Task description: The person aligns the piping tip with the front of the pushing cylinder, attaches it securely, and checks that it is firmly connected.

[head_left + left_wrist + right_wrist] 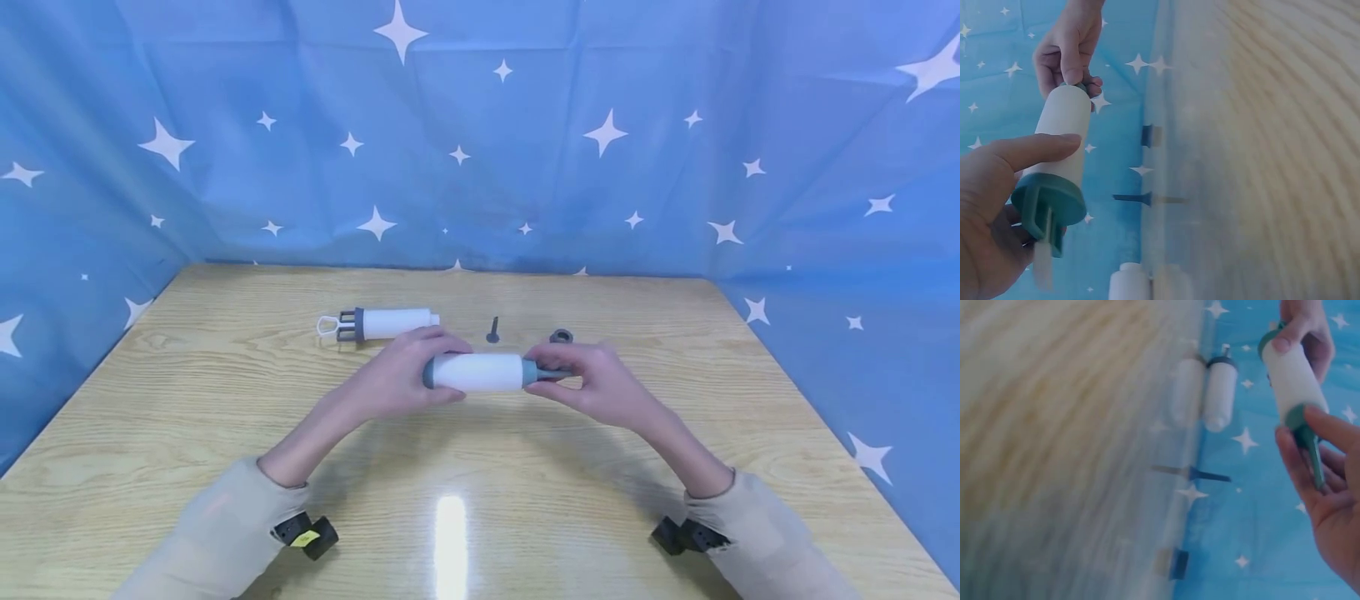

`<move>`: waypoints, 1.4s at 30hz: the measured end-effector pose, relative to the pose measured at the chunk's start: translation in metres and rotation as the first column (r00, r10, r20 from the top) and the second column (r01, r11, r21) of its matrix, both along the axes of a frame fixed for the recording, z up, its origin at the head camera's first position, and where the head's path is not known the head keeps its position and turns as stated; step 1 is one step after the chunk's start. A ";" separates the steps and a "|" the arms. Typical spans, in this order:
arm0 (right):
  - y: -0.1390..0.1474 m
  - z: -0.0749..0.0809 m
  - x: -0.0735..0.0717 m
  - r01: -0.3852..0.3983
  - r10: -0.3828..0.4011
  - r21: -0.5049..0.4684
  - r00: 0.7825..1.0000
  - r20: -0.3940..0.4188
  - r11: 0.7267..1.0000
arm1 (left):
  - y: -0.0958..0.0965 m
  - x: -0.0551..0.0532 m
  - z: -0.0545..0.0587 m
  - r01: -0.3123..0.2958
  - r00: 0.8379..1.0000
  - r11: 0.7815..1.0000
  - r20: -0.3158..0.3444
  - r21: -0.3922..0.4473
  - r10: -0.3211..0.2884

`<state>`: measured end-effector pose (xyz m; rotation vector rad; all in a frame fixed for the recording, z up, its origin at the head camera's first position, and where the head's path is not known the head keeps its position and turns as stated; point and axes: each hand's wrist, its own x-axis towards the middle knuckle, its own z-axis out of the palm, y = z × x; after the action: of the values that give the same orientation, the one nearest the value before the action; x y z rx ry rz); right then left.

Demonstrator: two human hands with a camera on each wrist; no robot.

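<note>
A white-barrelled syringe [480,372] with green ends lies level between both hands, over the middle of the table. My left hand [408,372] grips its left end, the thumb along the barrel in the left wrist view. There, a green end cap [1063,197] with a pale plunger handle [1042,265] points towards the left wrist. On the other end, my right hand [588,379] pinches the green collar with thumb and fingers. A slim green nozzle [1315,462] runs out from the collar towards the right palm, partly hidden by fingers in the head view.
Behind the left hand lies a second white syringe [395,323] with a dark grey collar and looped handle. A small dark nozzle [492,332] stands further right, then a dark ring-shaped cap [561,336]. A blue star-patterned curtain [480,167] borders the wooden table [187,400].
</note>
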<state>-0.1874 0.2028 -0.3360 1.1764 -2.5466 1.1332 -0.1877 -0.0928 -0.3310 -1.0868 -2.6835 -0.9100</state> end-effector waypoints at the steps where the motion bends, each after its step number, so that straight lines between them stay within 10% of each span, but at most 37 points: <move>1: -0.001 -0.001 -0.001 0.003 -0.003 0.025 1.000 -0.001 1.000 | 0.000 -0.001 -0.002 0.002 1.000 1.000 0.001 -0.003 -0.002; 13: -0.008 -0.010 -0.015 -0.028 0.014 0.278 0.999 0.052 0.960 | 0.004 -0.008 -0.017 0.017 0.997 0.998 0.070 -0.064 -0.012; 42: -0.011 -0.016 -0.022 -0.124 0.076 0.332 0.985 0.156 0.935 | 0.002 -0.013 -0.025 0.053 0.979 0.991 0.203 -0.123 -0.027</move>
<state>-0.2097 0.1915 -0.3522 1.3571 -2.9102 0.8393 -0.2003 -0.0912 -0.3559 -1.1344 -2.9305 -0.9118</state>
